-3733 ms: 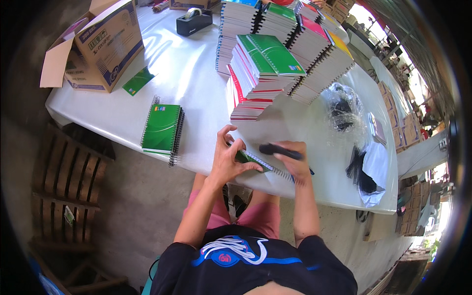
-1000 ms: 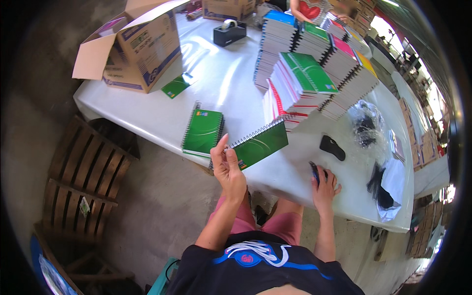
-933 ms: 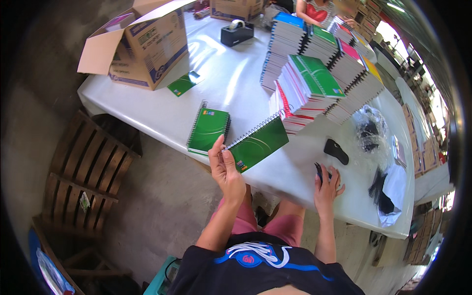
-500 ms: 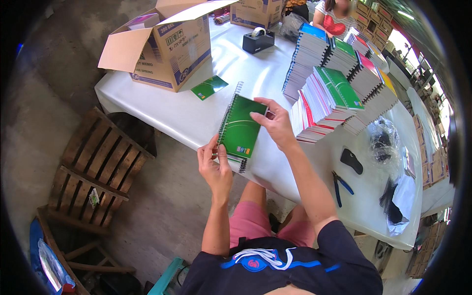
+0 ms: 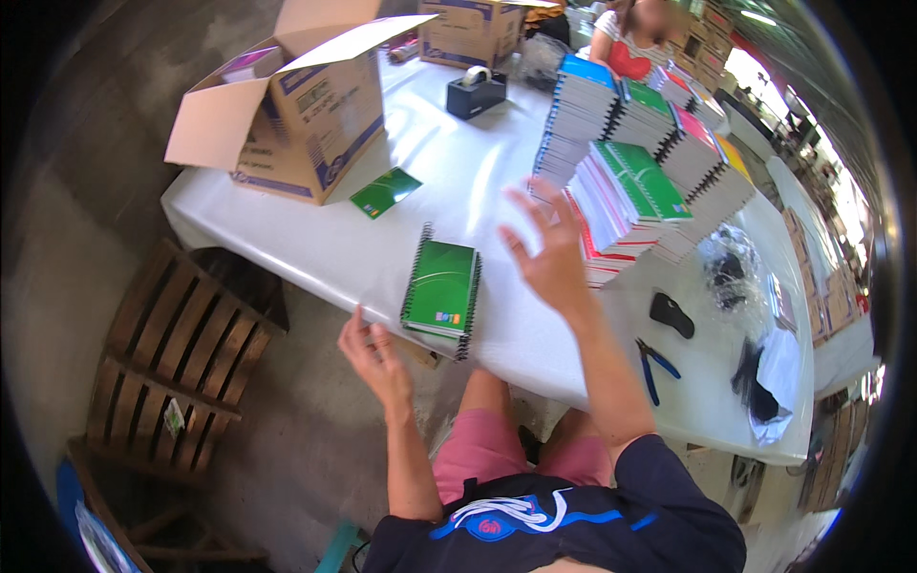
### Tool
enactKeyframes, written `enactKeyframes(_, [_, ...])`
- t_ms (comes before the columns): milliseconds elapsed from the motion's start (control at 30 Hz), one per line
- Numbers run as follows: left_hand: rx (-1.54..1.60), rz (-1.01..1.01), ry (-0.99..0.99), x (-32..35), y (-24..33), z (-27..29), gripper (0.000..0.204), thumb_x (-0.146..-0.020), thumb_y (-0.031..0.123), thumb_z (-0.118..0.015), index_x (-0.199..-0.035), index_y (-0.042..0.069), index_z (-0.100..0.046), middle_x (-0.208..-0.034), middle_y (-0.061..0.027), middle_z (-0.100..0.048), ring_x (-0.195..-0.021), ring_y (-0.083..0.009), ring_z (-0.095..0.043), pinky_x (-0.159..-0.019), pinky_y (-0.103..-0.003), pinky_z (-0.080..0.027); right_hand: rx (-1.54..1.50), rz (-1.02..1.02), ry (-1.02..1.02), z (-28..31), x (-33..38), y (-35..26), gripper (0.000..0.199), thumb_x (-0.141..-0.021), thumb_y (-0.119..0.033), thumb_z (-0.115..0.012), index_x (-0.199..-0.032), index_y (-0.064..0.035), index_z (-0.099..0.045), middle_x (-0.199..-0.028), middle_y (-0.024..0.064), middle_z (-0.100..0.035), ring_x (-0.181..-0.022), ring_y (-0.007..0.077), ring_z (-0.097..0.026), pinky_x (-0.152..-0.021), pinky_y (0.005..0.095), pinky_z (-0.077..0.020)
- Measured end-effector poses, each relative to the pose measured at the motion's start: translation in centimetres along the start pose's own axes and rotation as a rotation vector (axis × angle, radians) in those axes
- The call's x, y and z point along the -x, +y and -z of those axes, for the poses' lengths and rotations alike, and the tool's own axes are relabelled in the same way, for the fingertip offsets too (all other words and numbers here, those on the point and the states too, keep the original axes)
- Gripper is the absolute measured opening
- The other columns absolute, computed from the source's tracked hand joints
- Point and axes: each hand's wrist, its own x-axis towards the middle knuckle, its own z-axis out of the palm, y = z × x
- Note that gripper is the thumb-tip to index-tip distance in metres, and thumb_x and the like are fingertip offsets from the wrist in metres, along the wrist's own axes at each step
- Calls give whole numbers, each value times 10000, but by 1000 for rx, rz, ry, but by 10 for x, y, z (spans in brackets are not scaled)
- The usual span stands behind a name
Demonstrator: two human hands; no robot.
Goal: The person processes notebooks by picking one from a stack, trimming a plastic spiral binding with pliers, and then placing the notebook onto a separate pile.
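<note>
A green spiral notebook (image 5: 442, 286) lies near the table's front edge, with black coil binding along its sides; it seems to rest on one or more others. My left hand (image 5: 374, 360) is just left of it, past the table edge, fingers spread and holding nothing. To the right of the notebook my right hand (image 5: 552, 250) hovers over the table, somewhat blurred, its fingers apart and empty. Close beyond it rises a stack of green-covered pads (image 5: 638, 181) with white and red page edges. A loose green cover (image 5: 385, 193) lies flat toward the cardboard box.
An open cardboard box (image 5: 310, 119) stands at the left, a black tape dispenser (image 5: 476, 94) farther back. Tall notebook stacks (image 5: 576, 110) fill the right. Pliers (image 5: 655, 368), a black flat piece (image 5: 672, 315) and plastic wrap (image 5: 734, 267) lie nearer. Another person (image 5: 630, 43) is across the table.
Both hands have let go of the green notebook, which now lies on the table. The right hand has moved right, the left hand left and down. The view has shifted slightly.
</note>
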Motion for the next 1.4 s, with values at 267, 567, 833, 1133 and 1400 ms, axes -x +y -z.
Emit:
enactKeyframes(267, [81,-83,90,-2,44,4,346,-924,222,-566,-1215,35,-537,-1188,-106,-440,-1032,-181,-451,-781,-316,-409,152,-949,-524,161,-46,152,576,-774,-478,-688,-1149,-51,-593,-997,182,-654,-951,338,-622,-816,425,-473])
enactKeyframes(567, [794,-6,-501,53,164,-40,414,-894,138,-607,-1266,7,-482,-1277,-120,-436,-1072,-204,-500,-867,-320,-424,-459,-590,198,178,7,30,234,-770,-144,-758,-873,-53,-569,-733,65,-652,-703,129,-593,-641,293,-471])
enactKeyframes(833, [221,-478,-883,69,148,-68,318,-793,-58,-599,-1072,94,-592,-928,-55,-635,-855,-234,-607,-864,-321,-423,-188,-873,47,196,183,80,345,-896,-301,-591,-1154,-74,-604,-1030,139,-653,-928,264,-637,-826,339,-485])
enactKeyframes(1133, [-444,-773,-982,109,117,-104,400,-660,318,-784,-879,78,-550,-1118,-104,-485,-1199,-338,-377,-962,-644,-205,1085,-1481,-226,310,291,257,608,-815,-299,-622,-1337,-80,-399,-1265,187,-462,-1170,349,-460,-894,539,-433])
enactKeyframes(1400, [-325,-845,-630,131,104,-123,490,-564,414,-805,-784,84,-518,-1070,-91,-502,-1092,-327,-417,-889,-504,-299,881,-1288,-396,377,287,314,301,-803,-126,-583,-1079,-6,-589,-1075,235,-619,-1037,392,-584,-851,475,-484])
